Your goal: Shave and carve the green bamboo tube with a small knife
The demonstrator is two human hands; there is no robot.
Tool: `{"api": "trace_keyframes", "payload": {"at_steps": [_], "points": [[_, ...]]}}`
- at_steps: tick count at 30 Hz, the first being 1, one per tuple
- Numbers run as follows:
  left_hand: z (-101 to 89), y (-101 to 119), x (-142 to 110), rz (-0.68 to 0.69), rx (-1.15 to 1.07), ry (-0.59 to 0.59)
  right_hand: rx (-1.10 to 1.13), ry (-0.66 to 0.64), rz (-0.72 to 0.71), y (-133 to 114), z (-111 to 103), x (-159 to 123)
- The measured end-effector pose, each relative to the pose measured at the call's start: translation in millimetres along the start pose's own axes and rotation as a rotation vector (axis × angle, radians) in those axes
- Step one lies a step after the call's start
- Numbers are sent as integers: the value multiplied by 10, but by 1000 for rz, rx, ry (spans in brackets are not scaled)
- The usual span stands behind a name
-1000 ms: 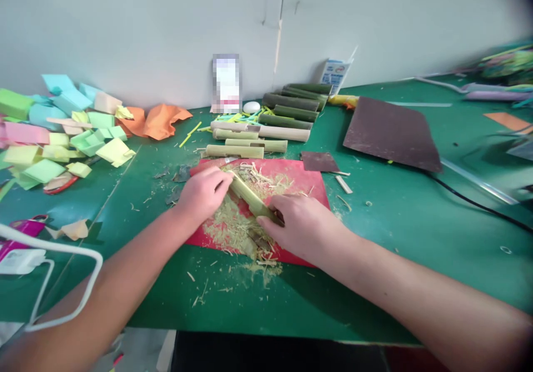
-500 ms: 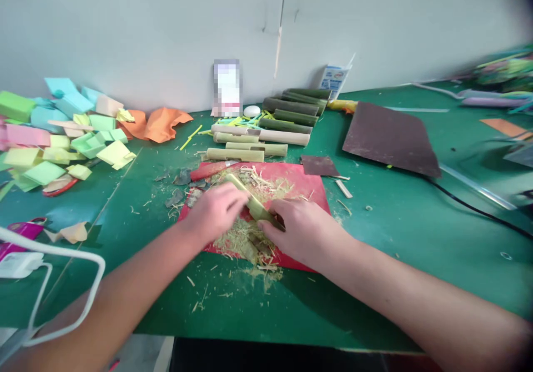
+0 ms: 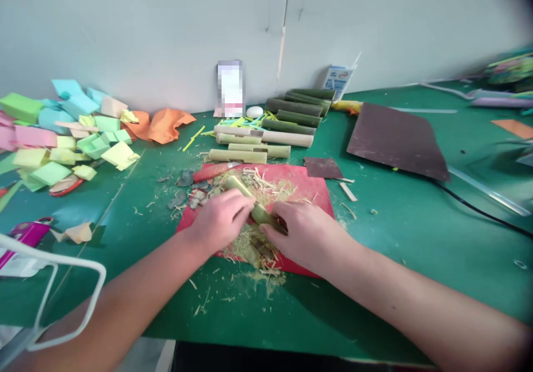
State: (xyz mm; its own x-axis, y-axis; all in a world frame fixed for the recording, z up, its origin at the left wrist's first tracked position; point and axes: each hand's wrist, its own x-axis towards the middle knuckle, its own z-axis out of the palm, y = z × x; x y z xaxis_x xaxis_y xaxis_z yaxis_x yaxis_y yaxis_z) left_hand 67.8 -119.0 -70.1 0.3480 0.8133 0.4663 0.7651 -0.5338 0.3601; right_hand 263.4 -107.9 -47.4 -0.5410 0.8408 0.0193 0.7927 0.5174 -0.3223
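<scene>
Green tabletop (image 3: pixel 416 233): bamboo tube (image 3: pixel 262 215) slants between both hands (image 3: pixel 225 219) (image 3: pixel 308 230).

No text can be read with certainty. The carton (image 3: pixel 338 82) by the wall (image 3: pixel 145 33) bears the plainest print: blue lettering in several rows on a white face, with a small reddish logo at upper right, all too small and soft to make out as words, brand or number. The phone (image 3: pixel 231 86), upright near the wall, shows a bright screen with a pinkish-red band across its lower part, but coarse pixel blocks cover it and whatever characters it carries are illegible.
</scene>
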Motion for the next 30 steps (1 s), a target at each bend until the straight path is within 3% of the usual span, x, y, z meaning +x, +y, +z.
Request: {"api": "trace_keyframes", "payload": {"at_steps": [4, 10, 15, 19, 24, 28, 30], "points": [[-1, 37, -5, 15, -29, -17, 15, 4, 9, 5, 2, 4], [-20, -110, 7, -158, 52, 119, 42, 16, 20, 8, 17, 6], [6, -51, -16, -14, -52, -27, 26, 15, 31, 17, 36, 8], [4, -76, -1, -69, 25, 85, 27, -8, 40, 16, 30, 7], [8, -35, -13, 56, -19, -67, 29, -17, 35, 6, 19, 9], [-3, -60, -3, -26, 68, 69, 26, -5, 23, 8, 25, 10], [-2, -59, -8, 0, 36, 20, 27, 1, 18, 11, 30, 8]]}}
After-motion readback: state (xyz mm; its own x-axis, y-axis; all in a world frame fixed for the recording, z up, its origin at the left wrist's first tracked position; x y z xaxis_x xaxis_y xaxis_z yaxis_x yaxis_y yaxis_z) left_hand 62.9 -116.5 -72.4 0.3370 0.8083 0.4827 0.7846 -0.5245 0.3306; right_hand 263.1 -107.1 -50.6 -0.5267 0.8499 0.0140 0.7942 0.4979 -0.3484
